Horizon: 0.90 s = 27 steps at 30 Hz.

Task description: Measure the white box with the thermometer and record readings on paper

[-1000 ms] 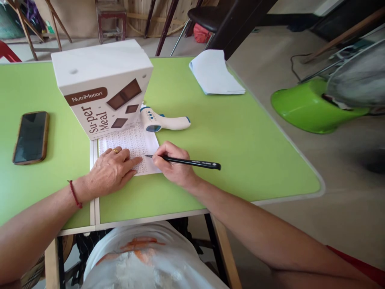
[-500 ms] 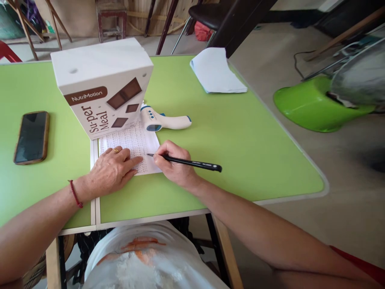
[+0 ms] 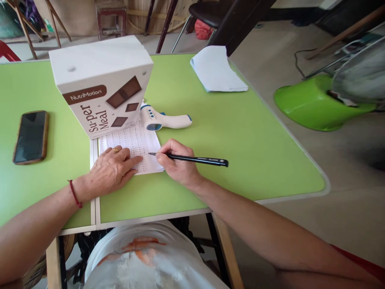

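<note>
My right hand pinches a black pen, its tip over the right part of a sheet of paper covered in small handwriting; whether the tip touches cannot be told. Flat on the lower left of that sheet lies my left hand, fingers stretched out and index finger pointing toward the pen tip. A white NutriMotion box stands at the sheet's far end and hides part of it. Beside the box, a white and blue infrared thermometer lies by the sheet's upper right edge.
On the green table a phone lies at the left, and folded white papers rest near the far right edge. A green plastic stool or tub is on the floor to the right. A dark table leg or post rises behind.
My right hand has shifted slightly right, and the pen's rear end has swung up and right, so the pen lies flatter. My left hand stays in place.
</note>
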### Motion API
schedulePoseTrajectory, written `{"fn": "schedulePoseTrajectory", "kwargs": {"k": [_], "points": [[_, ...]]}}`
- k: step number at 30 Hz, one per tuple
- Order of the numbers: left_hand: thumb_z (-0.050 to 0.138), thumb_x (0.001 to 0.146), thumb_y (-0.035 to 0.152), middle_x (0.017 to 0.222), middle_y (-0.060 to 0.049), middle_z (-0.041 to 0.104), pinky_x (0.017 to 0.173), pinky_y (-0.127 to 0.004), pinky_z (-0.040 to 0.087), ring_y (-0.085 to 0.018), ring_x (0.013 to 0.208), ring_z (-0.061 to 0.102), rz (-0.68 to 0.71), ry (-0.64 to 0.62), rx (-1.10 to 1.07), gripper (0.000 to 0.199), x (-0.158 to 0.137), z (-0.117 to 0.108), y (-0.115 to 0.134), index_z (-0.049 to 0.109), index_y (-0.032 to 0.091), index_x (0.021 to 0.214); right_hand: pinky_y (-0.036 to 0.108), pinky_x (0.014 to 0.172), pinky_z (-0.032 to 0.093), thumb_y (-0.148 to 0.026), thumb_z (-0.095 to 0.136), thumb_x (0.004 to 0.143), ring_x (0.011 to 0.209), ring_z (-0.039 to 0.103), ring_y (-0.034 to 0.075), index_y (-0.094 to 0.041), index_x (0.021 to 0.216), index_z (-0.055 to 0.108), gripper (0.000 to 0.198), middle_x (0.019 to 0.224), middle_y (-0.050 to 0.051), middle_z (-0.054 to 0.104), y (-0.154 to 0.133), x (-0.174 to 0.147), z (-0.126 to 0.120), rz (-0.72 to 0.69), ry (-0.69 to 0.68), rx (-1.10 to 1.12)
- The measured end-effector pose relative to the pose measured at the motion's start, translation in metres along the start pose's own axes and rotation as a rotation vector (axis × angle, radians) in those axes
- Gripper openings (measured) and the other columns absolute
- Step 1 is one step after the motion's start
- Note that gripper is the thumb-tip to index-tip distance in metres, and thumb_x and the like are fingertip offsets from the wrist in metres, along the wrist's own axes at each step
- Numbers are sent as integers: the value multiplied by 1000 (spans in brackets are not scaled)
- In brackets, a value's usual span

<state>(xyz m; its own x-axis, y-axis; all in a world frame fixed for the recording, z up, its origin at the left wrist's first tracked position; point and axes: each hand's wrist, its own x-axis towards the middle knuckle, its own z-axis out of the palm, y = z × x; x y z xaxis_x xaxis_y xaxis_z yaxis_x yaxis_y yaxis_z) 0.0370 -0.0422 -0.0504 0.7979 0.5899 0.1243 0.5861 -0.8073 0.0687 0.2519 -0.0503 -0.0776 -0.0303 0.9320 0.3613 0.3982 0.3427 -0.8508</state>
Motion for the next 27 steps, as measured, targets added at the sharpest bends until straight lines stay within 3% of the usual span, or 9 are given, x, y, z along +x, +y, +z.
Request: {"fn": "schedulePoseTrajectory", "kwargs": {"k": [27], "points": [[42, 97, 29, 91, -9, 57, 72, -39, 48, -25, 81, 52, -6, -9, -8, 33, 1, -1, 1, 60, 18, 123, 23, 42, 32, -21, 53, 72, 42, 41, 10, -23, 60, 43, 15, 48, -6, 46, 0, 0, 1, -23, -3, -33]]}}
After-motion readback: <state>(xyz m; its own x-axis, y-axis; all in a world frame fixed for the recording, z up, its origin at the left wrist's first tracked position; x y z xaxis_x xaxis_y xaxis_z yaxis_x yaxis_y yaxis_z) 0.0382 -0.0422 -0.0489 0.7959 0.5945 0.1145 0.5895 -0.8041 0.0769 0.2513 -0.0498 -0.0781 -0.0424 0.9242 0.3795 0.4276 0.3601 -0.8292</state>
